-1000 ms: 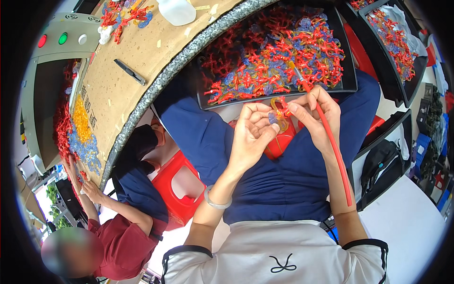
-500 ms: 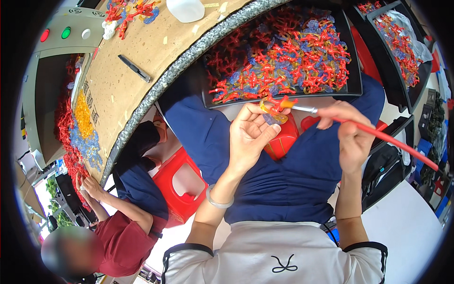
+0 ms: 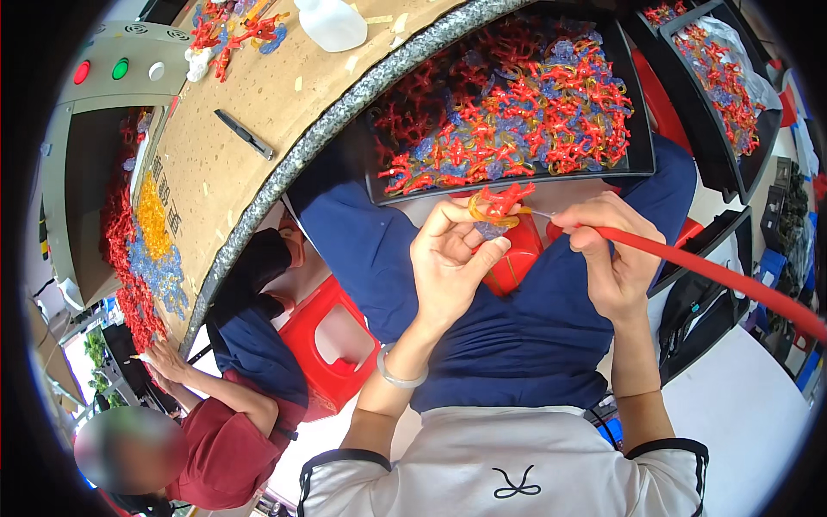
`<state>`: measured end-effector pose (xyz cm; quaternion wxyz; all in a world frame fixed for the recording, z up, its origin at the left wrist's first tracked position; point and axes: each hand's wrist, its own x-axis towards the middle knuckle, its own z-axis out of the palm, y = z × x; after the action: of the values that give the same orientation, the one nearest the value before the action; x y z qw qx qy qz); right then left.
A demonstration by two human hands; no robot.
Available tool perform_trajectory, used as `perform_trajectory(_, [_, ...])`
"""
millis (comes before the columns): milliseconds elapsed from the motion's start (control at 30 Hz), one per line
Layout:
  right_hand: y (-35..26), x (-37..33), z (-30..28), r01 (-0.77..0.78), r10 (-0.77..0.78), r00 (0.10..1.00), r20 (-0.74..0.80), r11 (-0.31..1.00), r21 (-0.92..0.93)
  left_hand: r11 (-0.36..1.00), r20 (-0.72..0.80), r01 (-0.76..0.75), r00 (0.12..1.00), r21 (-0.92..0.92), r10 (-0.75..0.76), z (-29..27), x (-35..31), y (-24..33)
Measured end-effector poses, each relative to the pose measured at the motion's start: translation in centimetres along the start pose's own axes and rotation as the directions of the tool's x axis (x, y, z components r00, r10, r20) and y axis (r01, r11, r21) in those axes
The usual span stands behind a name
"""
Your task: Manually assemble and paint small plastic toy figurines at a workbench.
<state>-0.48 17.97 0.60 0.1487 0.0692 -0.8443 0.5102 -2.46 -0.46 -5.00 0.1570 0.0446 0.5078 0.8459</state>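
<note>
My left hand (image 3: 448, 267) pinches a small plastic figure (image 3: 498, 205) between thumb and fingers. The figure has a red body, a yellow curved part and a clear blue base. In my right hand (image 3: 616, 258) is a long red-handled paintbrush (image 3: 715, 267), gripped near its thin metallic end. Its tip is at the figure's right side; whether they touch I cannot tell. Just beyond both hands, a black tray (image 3: 648, 142) on my lap holds a heap of similar red, blue and yellow figures (image 3: 534, 112).
A worktable (image 3: 301, 69) with a grey edge curves along the left, bearing a black cutter knife (image 3: 245, 134) and a white bottle (image 3: 334, 24). Another person (image 3: 228, 439) handles red pieces there. Another tray (image 3: 719, 95) of figures stands right; a red stool (image 3: 319, 392) is lower left.
My right hand has shifted slightly left and turned, bringing the paintbrush closer in. The figure in my left hand is tilted differently and sits a little lower.
</note>
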Motion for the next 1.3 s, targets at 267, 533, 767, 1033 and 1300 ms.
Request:
perform_trajectory(267, [-0.2,0.2,-0.7,0.006,-0.006,1.000,0.027,1.000,0.007,0.999,-0.025,0.036,0.999,0.008,-0.036,0.5,0.0,0.5])
perform_trajectory(533, [-0.2,0.4,-0.9,0.013,-0.013,0.999,0.031,1.000,0.018,0.990,-0.070,0.009,0.998,0.144,0.001,0.5,-0.4,0.1])
perform_trajectory(767, [-0.1,0.6,-1.0,0.048,-0.049,0.997,0.056,0.999,0.023,0.986,-0.054,0.000,0.999,0.166,0.009,0.6,-0.2,0.2])
perform_trajectory(1033, [-0.1,0.2,-1.2,0.047,-0.048,0.999,0.005,0.992,0.117,0.965,-0.040,-0.018,0.999,0.263,0.029,0.6,-0.4,0.4])
perform_trajectory(1300, [-0.9,0.5,-0.8,0.071,-0.066,0.997,-0.045,0.990,0.124,0.916,-0.029,0.002,1.000,0.402,0.011,0.9,-0.6,0.3])
